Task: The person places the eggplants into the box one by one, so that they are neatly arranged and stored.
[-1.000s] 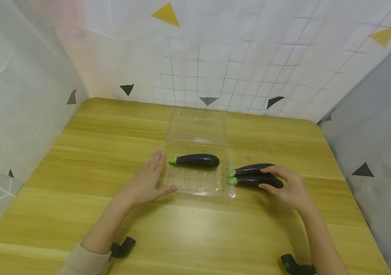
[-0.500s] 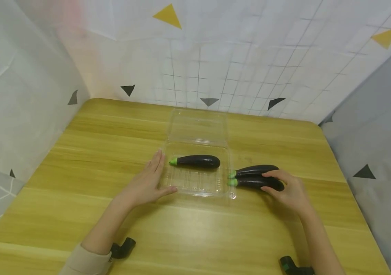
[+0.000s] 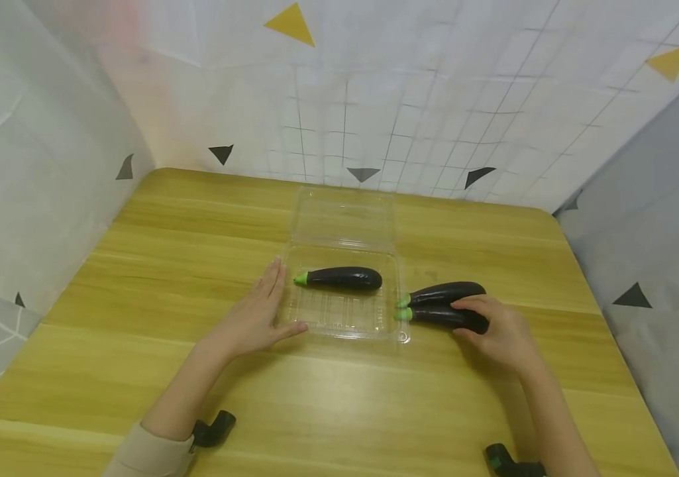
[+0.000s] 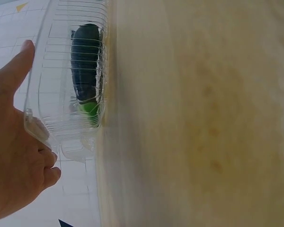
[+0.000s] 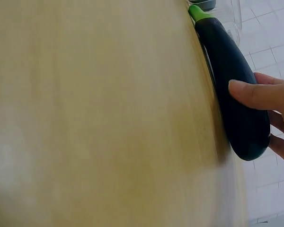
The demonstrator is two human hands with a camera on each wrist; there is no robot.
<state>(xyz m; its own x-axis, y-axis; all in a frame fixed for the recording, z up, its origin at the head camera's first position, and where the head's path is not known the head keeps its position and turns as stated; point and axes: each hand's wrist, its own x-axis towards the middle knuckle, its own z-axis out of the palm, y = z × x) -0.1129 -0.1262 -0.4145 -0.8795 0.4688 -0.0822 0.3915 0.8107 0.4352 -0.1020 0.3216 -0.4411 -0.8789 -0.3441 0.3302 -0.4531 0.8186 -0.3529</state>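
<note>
A clear plastic clamshell container (image 3: 327,317) lies on the table with its lid folded back. One dark eggplant (image 3: 345,279) with a green stem end lies inside, also visible through the ribbed wall in the left wrist view. My left hand (image 3: 252,315) rests against the container's left side, fingers straight, thumb along the front rim. To the right, two more eggplants lie side by side, stem ends at the container's edge. My right hand (image 3: 503,331) grips the nearer eggplant (image 3: 431,315) by its thick end, thumb (image 5: 248,94) in front. The farther eggplant (image 3: 449,291) lies just behind it.
The transparent lid (image 3: 344,215) reaches back toward the white patterned wall sheet (image 3: 363,106). Similar sheets hang at both sides of the wooden table (image 3: 339,404). A dark camera mount is strapped to each wrist.
My right hand's index finger has come off the farther eggplant, and the fingers now wrap the nearer one, which shifted slightly. The left hand and container have stayed put.
</note>
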